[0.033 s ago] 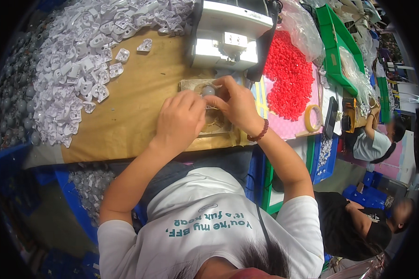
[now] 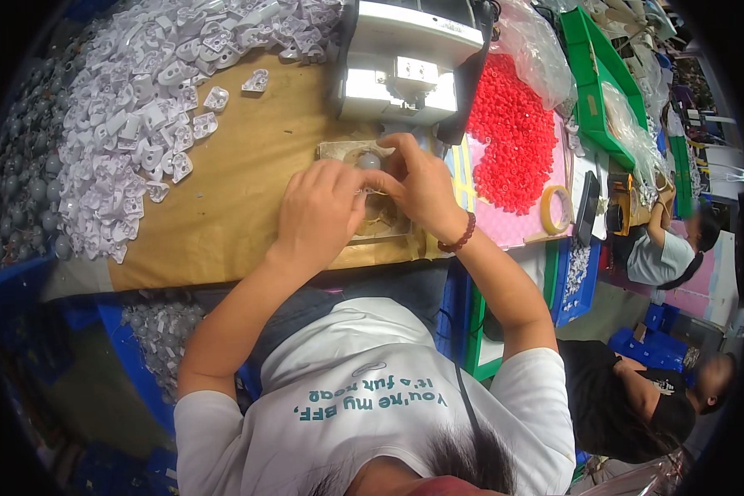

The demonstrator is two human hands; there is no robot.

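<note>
Close together over a flat pale jig plate (image 2: pixel 332 151) at the table's front edge are both my hands. A small part with a smooth grey round top (image 2: pixel 369 162) sits between them. My right hand (image 2: pixel 426 190), with a dark red bead bracelet on its wrist, curves its thumb and forefinger round this part. My left hand (image 2: pixel 318 202) is closed with its fingertips at the near side of the part. What those fingertips pinch is hidden by the fingers.
White plastic housings (image 2: pixel 124 140) lie heaped at left, beside many grey round parts (image 2: pixel 37 190). Behind the jig stands a white-and-black machine (image 2: pixel 409 83). To the right are red small pieces (image 2: pixel 512 132), a tape roll (image 2: pixel 555 209) and a green crate (image 2: pixel 591 107). Two people work farther right.
</note>
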